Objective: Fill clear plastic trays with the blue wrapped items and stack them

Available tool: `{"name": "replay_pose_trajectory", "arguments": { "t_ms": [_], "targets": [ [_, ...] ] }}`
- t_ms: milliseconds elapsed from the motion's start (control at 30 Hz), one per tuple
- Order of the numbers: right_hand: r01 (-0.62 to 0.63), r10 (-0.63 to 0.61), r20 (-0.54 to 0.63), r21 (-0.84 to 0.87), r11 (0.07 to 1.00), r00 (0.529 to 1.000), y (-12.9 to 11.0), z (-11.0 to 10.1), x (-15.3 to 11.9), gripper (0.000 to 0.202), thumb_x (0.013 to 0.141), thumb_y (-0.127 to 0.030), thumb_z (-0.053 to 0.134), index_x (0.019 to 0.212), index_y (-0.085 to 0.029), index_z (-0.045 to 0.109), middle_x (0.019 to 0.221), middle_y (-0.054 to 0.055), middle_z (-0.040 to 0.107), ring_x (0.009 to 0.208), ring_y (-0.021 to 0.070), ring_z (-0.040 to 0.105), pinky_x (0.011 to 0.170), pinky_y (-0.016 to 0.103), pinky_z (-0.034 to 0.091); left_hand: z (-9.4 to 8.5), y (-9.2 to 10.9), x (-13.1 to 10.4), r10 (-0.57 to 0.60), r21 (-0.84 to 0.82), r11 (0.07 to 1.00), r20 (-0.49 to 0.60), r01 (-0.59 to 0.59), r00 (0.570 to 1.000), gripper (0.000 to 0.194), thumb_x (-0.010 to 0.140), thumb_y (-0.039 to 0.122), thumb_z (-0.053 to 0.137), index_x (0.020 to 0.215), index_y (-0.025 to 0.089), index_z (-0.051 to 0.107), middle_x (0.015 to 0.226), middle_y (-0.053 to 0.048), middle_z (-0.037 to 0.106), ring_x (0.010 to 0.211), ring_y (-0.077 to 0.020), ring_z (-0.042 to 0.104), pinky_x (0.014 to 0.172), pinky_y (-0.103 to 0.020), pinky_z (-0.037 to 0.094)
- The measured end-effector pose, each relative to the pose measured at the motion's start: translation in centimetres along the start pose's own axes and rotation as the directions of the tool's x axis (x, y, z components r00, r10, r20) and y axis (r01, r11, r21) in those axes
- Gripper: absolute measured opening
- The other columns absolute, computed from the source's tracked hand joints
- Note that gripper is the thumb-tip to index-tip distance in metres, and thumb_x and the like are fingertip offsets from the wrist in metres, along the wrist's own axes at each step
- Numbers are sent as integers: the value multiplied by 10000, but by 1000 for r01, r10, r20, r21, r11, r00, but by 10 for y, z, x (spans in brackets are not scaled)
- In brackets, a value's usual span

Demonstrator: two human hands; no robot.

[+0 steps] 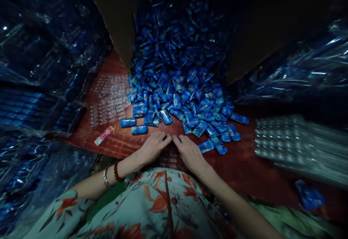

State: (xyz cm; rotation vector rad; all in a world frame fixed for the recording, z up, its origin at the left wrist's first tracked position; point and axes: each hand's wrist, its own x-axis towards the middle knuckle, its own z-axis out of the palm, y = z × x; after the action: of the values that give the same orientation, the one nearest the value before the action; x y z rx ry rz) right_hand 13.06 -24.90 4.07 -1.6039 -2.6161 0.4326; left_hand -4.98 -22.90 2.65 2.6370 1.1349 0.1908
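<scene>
At the table's front edge, close to my body, my left hand [157,145] and my right hand [187,151] lean in with fingertips nearly meeting. A bit of blue shows at the fingers of each hand, where each pinches a small blue packet; most of both packets is hidden. Under and between the hands lies a clear plastic blister tray [171,160], partly covered by them. Just beyond them spreads a large heap of shiny blue packets [176,101], with a few loose ones such as a blue packet [139,129] nearest my left hand.
Clear blister trays [110,99] lie left of the heap, near a pink wrapper strip [104,135]. A tall stack of clear trays [296,145] stands at right. Plastic-wrapped blue packs [35,101] pile up at left. Cardboard flaps [115,18] flank the dark heap.
</scene>
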Motion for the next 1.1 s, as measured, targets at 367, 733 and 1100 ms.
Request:
{"name": "replay_pose_trajectory", "arguments": {
  "t_ms": [367, 733, 1100],
  "targets": [
    [-28, 15, 38, 390, 920, 999, 37, -37, 35, 350, 965, -359, 282, 1124, -233, 568, 1087, 43, 659, 985, 182, 609, 835, 303, 447, -6, -18, -34, -370, -264, 918, -292, 297, 882, 374, 906, 290, 467, 1269, 203, 442, 1128, -103, 593, 1018, -222, 551, 865, -365, 453],
    [-222, 232, -21, 217, 950, 973, 25, 4, 90, 252, 885, -318, 480, 1067, -153, 533, 1007, 115, 647, 907, 236, 614, 740, 316, 453, 13, -60, -54, -663, -319, 745, -255, 586, 704, 234, 864, 318, 519, 1039, 169, 564, 1049, -101, 580, 970, -248, 546, 855, -403, 453],
    [-210, 354, 93, 928, 308, 930, 37, -10, -26, 275, 779, -405, 618, 967, -209, 570, 703, 0, 641, 560, 137, 599, 520, 255, 493, -19, -17, -73, -761, -960, -127, 256, 250, 596, 592, 717, 431, 675, 1210, 187, 455, 1045, -79, 636, 894, -185, 624, 722, -286, 518]
  ]
}}
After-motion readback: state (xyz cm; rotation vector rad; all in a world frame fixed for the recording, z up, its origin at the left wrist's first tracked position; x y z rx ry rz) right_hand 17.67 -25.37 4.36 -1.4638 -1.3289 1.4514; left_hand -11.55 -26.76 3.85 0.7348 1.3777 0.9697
